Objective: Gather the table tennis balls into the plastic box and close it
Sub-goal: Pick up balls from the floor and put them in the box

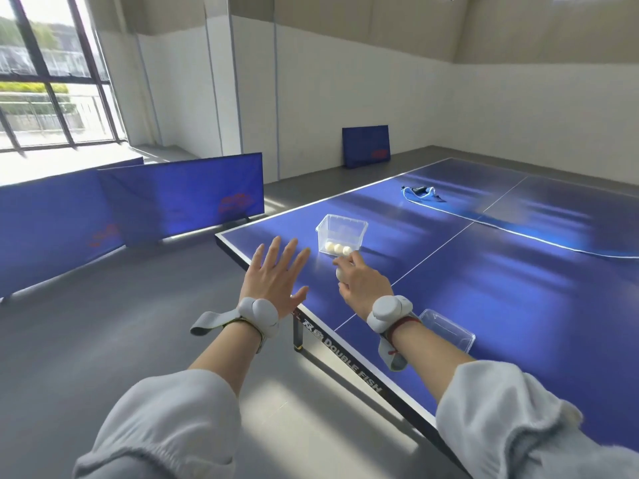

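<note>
1. Head view, nearest first: the clear lid (446, 328) lies flat on the table tennis table (484, 288) by the near edge, just right of my right wrist. It looks like thin, springy plastic; I would lift it by its rim.
2. My left hand (276, 288) is spread flat with fingers straight, holding nothing, over the table's near left corner.
3. My right hand (359, 281) has its fingers curled round one white ball (340, 274), which peeks out on the hand's left side. The hand is just on the near side of the plastic box (342, 233).
4. Handling judgement: the ball is very light, hard and smooth, so it will bounce or roll if dropped from height. A loose fingertip hold suffices; release it low inside the box.
5. The box stands upright and open on the table, left of the centre line. Three balls (339, 248) lie in a row against its near wall. The box looks light enough to slide if bumped; steady a side wall when pressing the lid on.
6. Farther off, a blue net (422, 194) lies loose on the table.
7. Blue barriers (179, 191) stand on the floor to the left, another against the far wall.
</note>
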Demonstrator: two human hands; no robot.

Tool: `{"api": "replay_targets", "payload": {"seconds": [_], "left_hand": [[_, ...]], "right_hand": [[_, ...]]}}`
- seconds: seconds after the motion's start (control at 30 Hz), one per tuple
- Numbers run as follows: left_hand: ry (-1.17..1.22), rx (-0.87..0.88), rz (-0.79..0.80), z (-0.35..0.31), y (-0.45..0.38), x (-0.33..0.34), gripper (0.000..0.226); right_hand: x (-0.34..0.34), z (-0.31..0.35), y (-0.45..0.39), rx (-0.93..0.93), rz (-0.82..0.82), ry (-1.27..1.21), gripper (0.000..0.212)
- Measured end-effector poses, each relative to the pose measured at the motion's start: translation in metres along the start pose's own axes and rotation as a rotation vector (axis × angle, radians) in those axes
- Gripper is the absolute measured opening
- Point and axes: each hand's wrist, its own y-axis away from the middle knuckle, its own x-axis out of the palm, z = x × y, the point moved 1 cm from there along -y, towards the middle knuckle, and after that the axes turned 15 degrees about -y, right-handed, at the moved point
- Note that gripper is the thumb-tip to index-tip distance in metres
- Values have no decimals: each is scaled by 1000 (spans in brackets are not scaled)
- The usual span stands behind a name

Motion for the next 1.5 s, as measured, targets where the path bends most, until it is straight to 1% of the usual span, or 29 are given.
{"api": "replay_targets", "payload": {"seconds": [0.1, 0.33, 0.4, 0.47, 0.57, 0.7, 0.87, 1.07, 1.17, 1.3, 1.4, 1.5], "left_hand": [[6, 0, -10, -2, -14, 9, 76], [59, 60, 91, -42, -60, 47, 72], [18, 67, 61, -55, -80, 60, 74], [-27, 79, 26, -66, -103, 77, 74], [-39, 110, -10, -72, -142, 96, 73], [-23, 108, 36, -87, -204, 129, 75], [-29, 112, 58, -98, -235, 160, 75], [22, 153, 154, -128, -266, 197, 75], [27, 185, 143, -143, -281, 216, 77], [84, 206, 85, -159, -297, 240, 83], [127, 219, 43, -168, -317, 258, 76], [129, 237, 35, -170, -337, 281, 69]], "right_hand": [[0, -8, -9, -12, 2, 29, 38], [1, -59, -46, 40, 14, 43, 43], [1, -80, -69, 51, 8, 42, 42], [0, -100, -96, 59, -10, 32, 37], [1, -126, -135, 74, -29, -8, 35], [5, -168, -194, 86, -18, -44, 36], [14, -201, -232, 83, 0, -52, 35], [32, -242, -265, 108, 39, -108, 34], [40, -261, -278, 136, 37, -126, 34], [49, -278, -291, 197, 8, -143, 31], [56, -288, -307, 242, -7, -103, 30], [66, -292, -331, 261, -13, -88, 29]]}}
